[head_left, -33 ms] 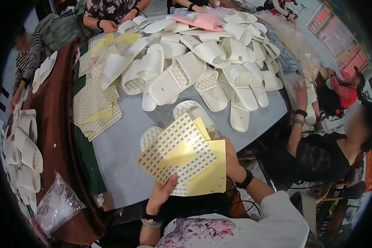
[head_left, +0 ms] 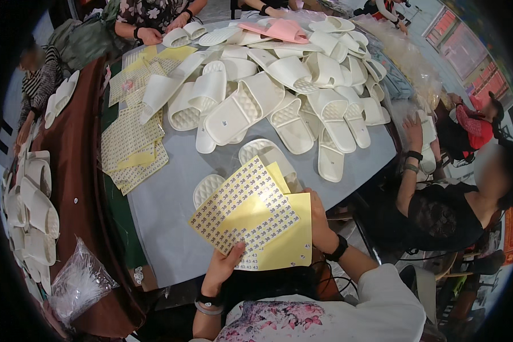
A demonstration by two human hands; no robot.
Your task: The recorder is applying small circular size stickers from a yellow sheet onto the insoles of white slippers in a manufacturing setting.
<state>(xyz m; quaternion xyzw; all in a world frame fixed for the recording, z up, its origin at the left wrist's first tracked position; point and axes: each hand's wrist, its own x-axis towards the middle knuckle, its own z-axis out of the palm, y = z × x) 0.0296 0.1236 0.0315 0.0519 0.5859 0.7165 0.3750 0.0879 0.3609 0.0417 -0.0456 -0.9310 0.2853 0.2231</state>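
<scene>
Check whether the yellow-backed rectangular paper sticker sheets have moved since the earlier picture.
No: the sticker sheets show no visible shift; their upper corner overlaps the white open-toed slipper on the grey tabletop as before.

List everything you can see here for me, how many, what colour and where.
Heaped slippers: many, white, across the table's far half
Pink slipper: at least one, pink, heap's far side
Near slippers: two, white, partly behind the held sheets
Held sticker sheets: several, yellow and white, in both hands
Loose sticker sheets: several, yellow and white, table's left
Table: one, blue-grey top, centre
Brown surface: one, brown, left
Side slippers: several, white, far left
Plastic bag: one, clear, lower left
Other people: at least six, varied clothing, around
Left hand: one, black wristband, sheets' lower edge
Right hand: one, black wristband, sheets' right edge, fingers hidden
</scene>
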